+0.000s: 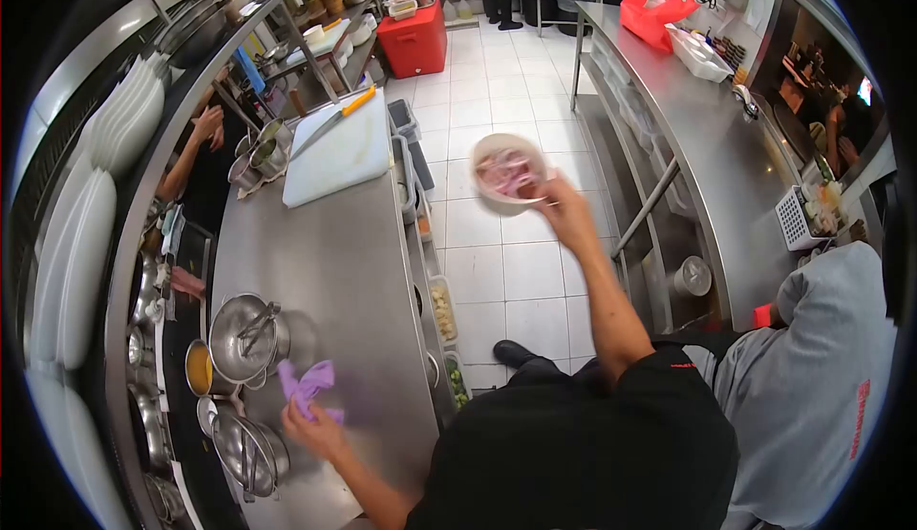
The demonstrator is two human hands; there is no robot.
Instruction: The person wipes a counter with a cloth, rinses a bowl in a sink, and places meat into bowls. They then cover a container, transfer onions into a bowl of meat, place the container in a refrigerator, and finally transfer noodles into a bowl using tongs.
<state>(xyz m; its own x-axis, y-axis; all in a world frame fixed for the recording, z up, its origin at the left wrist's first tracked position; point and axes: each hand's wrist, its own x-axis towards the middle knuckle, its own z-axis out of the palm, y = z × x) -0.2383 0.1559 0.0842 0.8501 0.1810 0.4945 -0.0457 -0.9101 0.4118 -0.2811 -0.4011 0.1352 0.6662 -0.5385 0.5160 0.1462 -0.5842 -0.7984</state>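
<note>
My right hand (565, 207) grips the rim of a pale round bowl (484, 198), held out over the floor between the two counters. Inside the bowl is pink and reddish sliced food (508, 172), blurred by motion. On the steel counter to the left, my left hand (313, 430) has its fingers closed on a purple cloth (310, 383). Near that hand stand two steel bowls, one (244, 344) and another (250, 454), with metal utensils in them. A container of yellow liquid (199, 370) sits beside them.
A white cutting board (339, 153) with an orange-handled knife (334, 121) lies at the counter's far end. Close on my right is a person in a grey shirt (812, 377). Ahead are a red cooler (413, 41) and the right-hand counter (659, 100). Stacked plates (81, 263) line the left shelf.
</note>
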